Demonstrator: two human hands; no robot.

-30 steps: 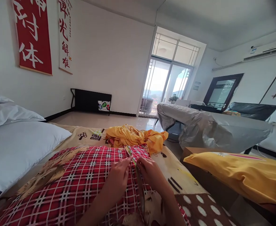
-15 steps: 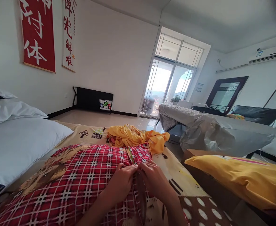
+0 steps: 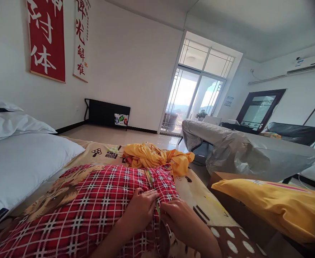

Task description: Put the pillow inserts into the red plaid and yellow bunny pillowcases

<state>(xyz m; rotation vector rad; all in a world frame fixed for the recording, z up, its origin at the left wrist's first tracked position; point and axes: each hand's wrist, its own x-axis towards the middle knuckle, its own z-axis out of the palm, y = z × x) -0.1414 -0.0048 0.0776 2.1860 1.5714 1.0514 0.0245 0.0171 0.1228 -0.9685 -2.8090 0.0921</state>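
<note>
Your red plaid pillow (image 3: 100, 193) spreads across the lower left and lower middle of the frame, on the patterned blanket (image 3: 214, 200). A green-edged strip (image 3: 150, 176) runs down its right part. Your right hand (image 3: 180, 216) is closed on that strip with curled fingers, its fingertips partly hidden. Your left hand (image 3: 144, 205) lies bent over the cloth just beside it; you cannot tell from here whether it grips or only presses. Both hands cover part of the strip.

Bunched yellow cloth (image 3: 152, 154) crowds the pillow's far edge at the frame's centre, in one heap; whether it is one piece or two is unclear. A large white pillow (image 3: 31, 168) fills the left edge, with more white bedding (image 3: 17, 123) above it. At the lower right, one yellow pillow (image 3: 278, 204) rests on a brown box (image 3: 222, 175). Beyond, at centre right, grey plastic sheeting (image 3: 227, 147) drapes furniture. Two scrolls (image 3: 48, 39) hang upper left; one black panel (image 3: 102, 113) stands beneath, left of centre.
</note>
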